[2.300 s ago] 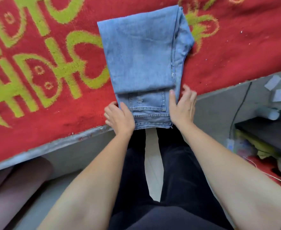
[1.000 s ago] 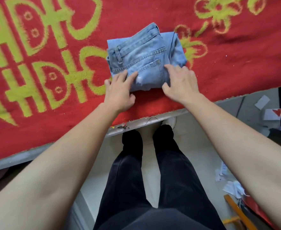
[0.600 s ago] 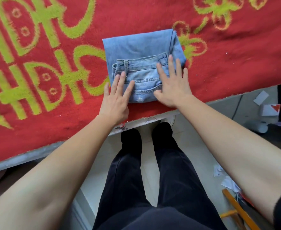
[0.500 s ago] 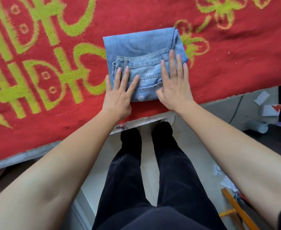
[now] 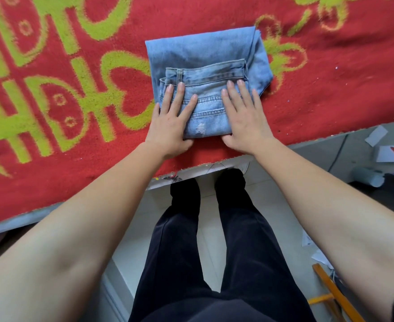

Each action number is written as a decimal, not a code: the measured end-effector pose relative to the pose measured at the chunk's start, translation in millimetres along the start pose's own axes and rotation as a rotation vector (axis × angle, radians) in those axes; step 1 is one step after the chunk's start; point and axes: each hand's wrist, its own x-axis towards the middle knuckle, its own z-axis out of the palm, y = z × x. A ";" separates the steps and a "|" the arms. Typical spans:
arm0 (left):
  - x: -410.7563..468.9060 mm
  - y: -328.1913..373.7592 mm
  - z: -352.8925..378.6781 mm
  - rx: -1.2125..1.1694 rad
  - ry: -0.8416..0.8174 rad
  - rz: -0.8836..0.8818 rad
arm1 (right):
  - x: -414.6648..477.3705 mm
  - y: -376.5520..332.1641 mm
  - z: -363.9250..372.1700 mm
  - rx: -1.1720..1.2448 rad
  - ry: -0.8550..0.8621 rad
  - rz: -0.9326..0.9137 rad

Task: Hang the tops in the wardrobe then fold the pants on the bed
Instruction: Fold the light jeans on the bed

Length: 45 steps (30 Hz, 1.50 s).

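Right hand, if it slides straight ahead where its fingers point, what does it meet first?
Likely the waistband, a raised ridge just ahead of the right hand. Beyond it, only the flat upper layer of the jeans, then the blanket.

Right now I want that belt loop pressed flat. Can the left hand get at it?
Probably yes. The left hand lies flat on the jeans, with its fingertips just short of the belt loop. The loop is uncovered and nothing lies between them.
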 end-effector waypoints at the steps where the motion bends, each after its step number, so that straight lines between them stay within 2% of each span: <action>1: -3.7 -1.7 -2.9 -0.067 0.042 0.017 | -1.6 1.8 -2.8 0.072 0.008 0.004; 3: -11.4 0.8 -7.1 -0.201 0.229 -0.023 | -5.9 -0.5 -8.5 0.243 0.063 0.072; 5: -13.6 8.1 -10.9 -0.345 0.391 -0.250 | -7.5 -6.7 -12.1 0.423 0.202 0.223; 7: -7.7 11.3 -16.3 -0.569 0.382 -0.572 | -4.0 -11.0 -15.4 0.565 0.278 0.443; 9: 3.7 8.6 -19.7 -0.828 0.275 -0.786 | 3.7 -9.6 -16.9 0.699 0.211 0.662; 10: 8.7 8.1 -20.0 -0.869 0.245 -0.816 | 7.5 -8.7 -17.5 0.748 0.152 0.732; 12: 11.6 14.5 -20.1 -0.770 0.237 -0.752 | 10.8 -10.5 -17.8 0.749 0.085 0.744; 15: 9.2 24.8 -14.4 -0.658 0.267 -0.664 | 7.8 -15.9 -17.4 0.763 0.149 0.674; 17: 7.7 21.4 -9.6 -0.726 0.283 -0.706 | 5.6 -12.5 -16.8 0.846 0.197 0.722; 20: 12.5 5.8 -8.4 -0.951 0.252 -0.838 | 8.6 0.4 -17.7 0.973 0.133 0.809; 22: 16.7 -5.0 -10.4 -1.017 0.242 -0.841 | 14.5 7.7 -20.5 0.960 0.067 0.773; 26: 16.0 -4.2 -22.4 -0.992 0.210 -0.670 | 22.6 10.1 -31.1 0.785 -0.038 0.659; 31: -11.0 23.9 -44.4 -0.821 0.201 -0.601 | -2.6 -6.0 -53.8 0.632 -0.033 0.502; 34: -44.0 32.8 -62.8 -0.783 0.252 -0.583 | -32.5 -22.6 -77.3 0.584 0.021 0.428; 40: -123.6 50.0 -124.6 -0.597 0.434 -0.703 | -57.9 -63.3 -151.0 0.480 0.149 0.176; 45: -222.0 77.3 -168.6 -0.632 0.694 -0.890 | -80.6 -110.8 -226.5 0.380 0.230 -0.167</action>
